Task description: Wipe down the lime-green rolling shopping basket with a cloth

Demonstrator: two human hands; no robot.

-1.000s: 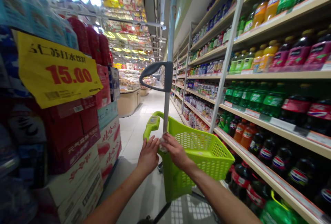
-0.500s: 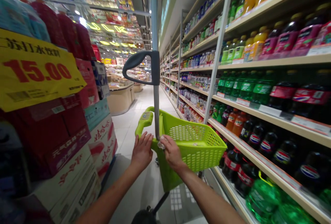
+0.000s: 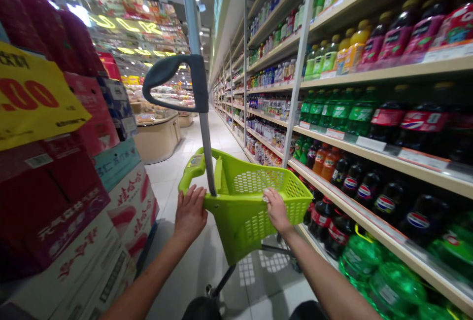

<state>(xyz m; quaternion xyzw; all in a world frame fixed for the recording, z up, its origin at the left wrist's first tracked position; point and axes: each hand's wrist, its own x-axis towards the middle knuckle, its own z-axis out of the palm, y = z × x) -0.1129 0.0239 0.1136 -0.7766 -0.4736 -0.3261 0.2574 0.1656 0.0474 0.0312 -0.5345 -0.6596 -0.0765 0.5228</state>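
Basket (image 3: 254, 201), lime green, sits mid-frame on its trolley; the left hand (image 3: 190, 211) lies open on its near rim, the right hand (image 3: 275, 207) pinches the side rim. Pushed crooked, it could clip the bottles (image 3: 343, 182) at right.

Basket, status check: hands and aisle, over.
Left hand on green basket near rim. Right hand pressing white cloth on rim. Grey handle pole upright. Aisle floor ahead open.
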